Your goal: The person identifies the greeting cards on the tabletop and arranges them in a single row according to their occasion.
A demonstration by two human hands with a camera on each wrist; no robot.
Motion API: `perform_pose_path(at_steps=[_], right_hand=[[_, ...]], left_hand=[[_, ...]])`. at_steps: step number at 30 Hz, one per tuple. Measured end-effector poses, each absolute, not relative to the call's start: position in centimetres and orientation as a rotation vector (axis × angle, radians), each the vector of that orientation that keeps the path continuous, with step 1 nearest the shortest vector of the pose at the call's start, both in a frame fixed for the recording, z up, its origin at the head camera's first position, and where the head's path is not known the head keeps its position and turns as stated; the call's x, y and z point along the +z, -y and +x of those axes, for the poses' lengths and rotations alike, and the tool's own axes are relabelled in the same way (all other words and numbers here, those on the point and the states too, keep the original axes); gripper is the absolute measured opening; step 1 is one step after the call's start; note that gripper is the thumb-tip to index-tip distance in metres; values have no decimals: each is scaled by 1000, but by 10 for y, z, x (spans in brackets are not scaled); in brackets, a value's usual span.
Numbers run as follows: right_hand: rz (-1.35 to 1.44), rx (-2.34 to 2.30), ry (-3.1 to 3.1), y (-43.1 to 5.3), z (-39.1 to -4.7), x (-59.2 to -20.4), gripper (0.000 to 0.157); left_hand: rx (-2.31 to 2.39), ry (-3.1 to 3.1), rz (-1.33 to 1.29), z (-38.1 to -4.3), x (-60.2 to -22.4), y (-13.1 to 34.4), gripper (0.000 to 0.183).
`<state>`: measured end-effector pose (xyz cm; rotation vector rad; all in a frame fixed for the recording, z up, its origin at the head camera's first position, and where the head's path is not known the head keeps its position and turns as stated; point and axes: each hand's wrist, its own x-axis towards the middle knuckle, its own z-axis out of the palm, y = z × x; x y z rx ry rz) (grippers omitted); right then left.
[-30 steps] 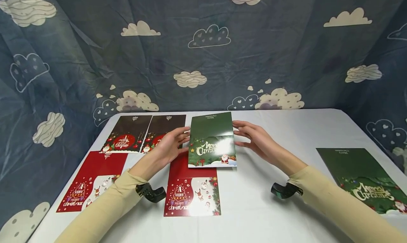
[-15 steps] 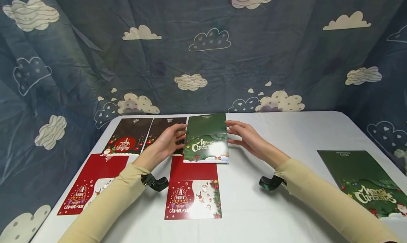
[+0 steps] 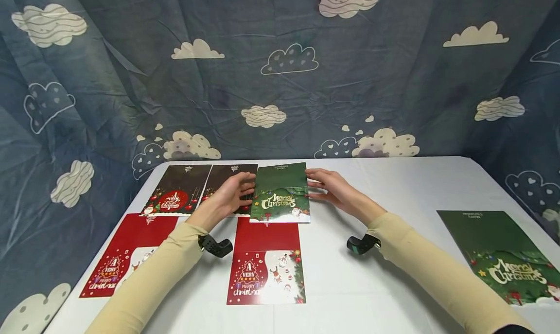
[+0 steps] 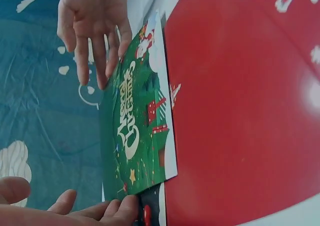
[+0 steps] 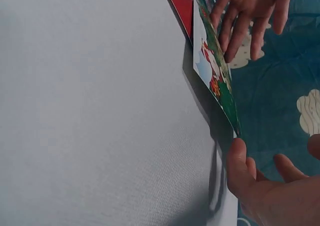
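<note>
Between my two hands is a green Christmas card (image 3: 280, 193) with gold lettering and a Santa at its lower right. My left hand (image 3: 225, 195) touches its left edge with extended fingers (image 4: 120, 208). On the opposite edge rest the fingertips (image 5: 239, 148) of my right hand (image 3: 334, 193), its fingers also fairly straight. The green card overlaps the top of a red Christmas card (image 3: 267, 275) and the right part of a dark brown Christmas card (image 3: 227, 178). In the right wrist view, a shadow lies on the cloth beside the green card.
Another dark brown card (image 3: 177, 188) lies at the far left, above a second red card (image 3: 113, 256) partly hidden by my left sleeve. A second green card (image 3: 503, 256) lies at the right. White cloth covers the table (image 3: 350, 295); a cloud-patterned curtain (image 3: 297, 96) hangs behind.
Both hands have moved left with the green card between them. The card now covers more of the dark brown card, and its lower edge sits a little farther back over the red card.
</note>
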<state>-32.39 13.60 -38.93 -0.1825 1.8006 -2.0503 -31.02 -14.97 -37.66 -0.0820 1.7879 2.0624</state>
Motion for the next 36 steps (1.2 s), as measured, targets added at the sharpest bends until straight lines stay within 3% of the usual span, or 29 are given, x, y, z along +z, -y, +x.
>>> perform_pose_path(at_steps=[22, 36], right_hand=[[-85, -1955, -1881, -138, -342, -393, 52], [-144, -1950, -1906, -148, -333, -391, 52]], left_hand=[[1932, -1945, -26, -325, -381, 142, 53], [1993, -1999, -58, -322, -387, 136, 54]])
